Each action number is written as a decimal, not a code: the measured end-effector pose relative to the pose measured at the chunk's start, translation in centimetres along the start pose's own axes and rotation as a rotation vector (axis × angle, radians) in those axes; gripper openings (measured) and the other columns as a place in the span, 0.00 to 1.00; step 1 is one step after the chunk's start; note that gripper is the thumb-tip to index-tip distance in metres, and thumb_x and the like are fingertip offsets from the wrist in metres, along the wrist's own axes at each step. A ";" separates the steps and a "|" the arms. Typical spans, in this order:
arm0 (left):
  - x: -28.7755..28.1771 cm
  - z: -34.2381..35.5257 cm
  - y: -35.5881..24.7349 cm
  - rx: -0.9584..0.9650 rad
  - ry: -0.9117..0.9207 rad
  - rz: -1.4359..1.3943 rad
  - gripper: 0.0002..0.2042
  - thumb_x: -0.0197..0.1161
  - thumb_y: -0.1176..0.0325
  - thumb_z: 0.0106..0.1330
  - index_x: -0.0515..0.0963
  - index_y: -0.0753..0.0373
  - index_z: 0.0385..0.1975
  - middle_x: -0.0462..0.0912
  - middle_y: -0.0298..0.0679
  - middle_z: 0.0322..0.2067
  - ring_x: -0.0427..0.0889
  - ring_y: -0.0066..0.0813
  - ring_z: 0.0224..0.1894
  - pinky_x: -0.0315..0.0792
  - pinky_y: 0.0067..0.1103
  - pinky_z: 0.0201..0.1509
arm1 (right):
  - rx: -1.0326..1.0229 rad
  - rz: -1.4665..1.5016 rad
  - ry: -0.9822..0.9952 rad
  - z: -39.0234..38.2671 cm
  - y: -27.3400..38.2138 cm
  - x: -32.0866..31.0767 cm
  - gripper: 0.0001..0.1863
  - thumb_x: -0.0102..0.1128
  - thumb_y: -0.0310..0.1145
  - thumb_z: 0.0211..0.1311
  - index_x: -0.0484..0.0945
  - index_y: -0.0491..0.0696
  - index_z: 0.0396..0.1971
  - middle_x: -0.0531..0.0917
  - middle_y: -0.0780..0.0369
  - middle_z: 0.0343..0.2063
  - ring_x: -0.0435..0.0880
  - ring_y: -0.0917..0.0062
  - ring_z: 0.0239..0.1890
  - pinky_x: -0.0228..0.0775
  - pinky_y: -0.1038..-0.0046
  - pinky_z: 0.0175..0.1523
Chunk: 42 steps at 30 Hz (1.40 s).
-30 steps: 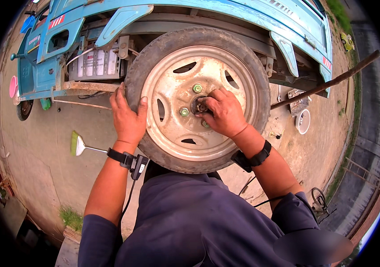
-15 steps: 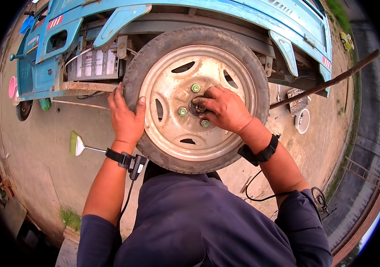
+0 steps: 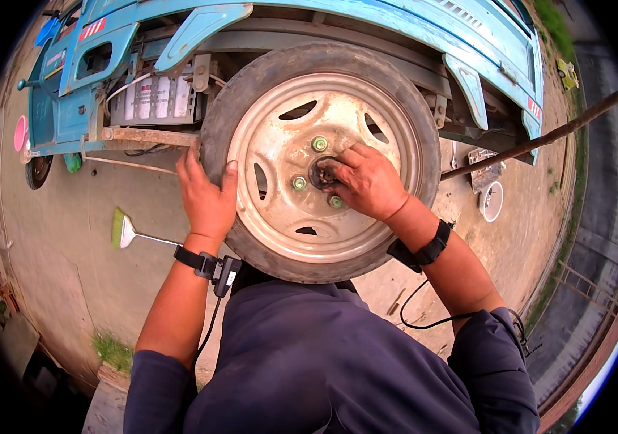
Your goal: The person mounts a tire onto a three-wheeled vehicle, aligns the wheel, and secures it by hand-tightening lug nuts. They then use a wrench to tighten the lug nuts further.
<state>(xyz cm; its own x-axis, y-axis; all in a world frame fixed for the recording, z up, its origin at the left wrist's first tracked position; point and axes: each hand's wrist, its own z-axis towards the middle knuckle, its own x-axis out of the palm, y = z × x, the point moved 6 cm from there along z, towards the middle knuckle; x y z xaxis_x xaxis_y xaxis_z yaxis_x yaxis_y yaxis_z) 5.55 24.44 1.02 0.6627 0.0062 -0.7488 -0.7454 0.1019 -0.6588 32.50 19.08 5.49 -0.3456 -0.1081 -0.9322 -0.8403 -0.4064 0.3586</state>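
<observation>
A dusty tyre (image 3: 229,87) on a pale, rust-stained steel rim (image 3: 280,224) fills the centre of the head view, upright in front of my body. My left hand (image 3: 205,199) holds the tyre's left side, thumb raised beside the rim and fingers along the tread. At the dark, greasy centre hub (image 3: 320,173), my right hand (image 3: 370,184) has its fingers curled and pinched; what is between them is too hidden to name. Green nuts (image 3: 299,183) show around the hub. A dark bar (image 3: 555,129) sticks out to the right from behind the tyre.
A blue cargo vehicle (image 3: 504,65) spans the top, with a metal-cased unit (image 3: 151,101) beneath it. A broom (image 3: 124,228) lies on the concrete at left; a white basin (image 3: 491,202) and tools sit at right. A road (image 3: 598,224) runs along the far right.
My right wrist and forearm have shifted slightly to the right and turned, with the fingers still at the hub. My left hand stays against the tyre.
</observation>
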 end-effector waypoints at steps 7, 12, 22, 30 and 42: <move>0.0 -0.8 0.3 -0.030 -0.028 -0.006 0.39 0.69 0.54 0.67 0.60 0.69 0.71 0.64 0.60 0.64 0.67 0.61 0.66 0.66 0.44 0.70 | 0.010 0.025 -0.016 -0.1 0.1 -0.1 0.22 0.77 0.37 0.44 0.85 0.50 0.43 0.81 0.62 0.37 0.80 0.66 0.41 0.77 0.65 0.49; 0.1 -0.8 0.6 -0.061 -0.005 -0.021 0.38 0.68 0.55 0.68 0.59 0.70 0.71 0.64 0.61 0.66 0.66 0.61 0.68 0.62 0.43 0.73 | 0.076 0.006 -0.121 -0.3 0.7 -0.4 0.17 0.77 0.41 0.45 0.83 0.50 0.34 0.80 0.61 0.36 0.80 0.65 0.42 0.76 0.63 0.49; 0.0 -0.8 0.6 -0.040 0.003 -0.036 0.40 0.69 0.53 0.68 0.59 0.71 0.71 0.63 0.61 0.66 0.66 0.61 0.68 0.64 0.43 0.72 | 0.147 0.007 -0.109 -0.7 1.1 -0.2 0.19 0.76 0.35 0.45 0.85 0.50 0.40 0.81 0.62 0.38 0.79 0.63 0.44 0.74 0.63 0.51; 0.1 -0.1 0.8 0.003 0.004 -0.061 0.39 0.70 0.54 0.66 0.61 0.71 0.70 0.65 0.61 0.64 0.67 0.61 0.66 0.65 0.43 0.71 | 0.054 -0.038 -0.083 -0.4 1.2 -0.1 0.19 0.73 0.36 0.47 0.85 0.52 0.43 0.80 0.66 0.38 0.79 0.68 0.45 0.74 0.65 0.52; -0.2 1.6 0.4 0.058 0.010 -0.043 0.38 0.70 0.53 0.66 0.62 0.67 0.70 0.66 0.57 0.64 0.69 0.57 0.66 0.68 0.41 0.69 | 0.176 -0.066 -0.139 -0.5 2.0 0.0 0.16 0.74 0.37 0.49 0.85 0.50 0.40 0.79 0.64 0.37 0.79 0.67 0.45 0.74 0.65 0.51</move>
<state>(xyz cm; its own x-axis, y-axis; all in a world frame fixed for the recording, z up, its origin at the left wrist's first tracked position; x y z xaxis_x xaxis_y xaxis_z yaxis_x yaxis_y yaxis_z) 5.27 26.11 1.00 0.6929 -0.0093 -0.7210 -0.7109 0.1590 -0.6851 30.98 17.82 6.22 -0.3313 0.0441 -0.9425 -0.9187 -0.2427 0.3116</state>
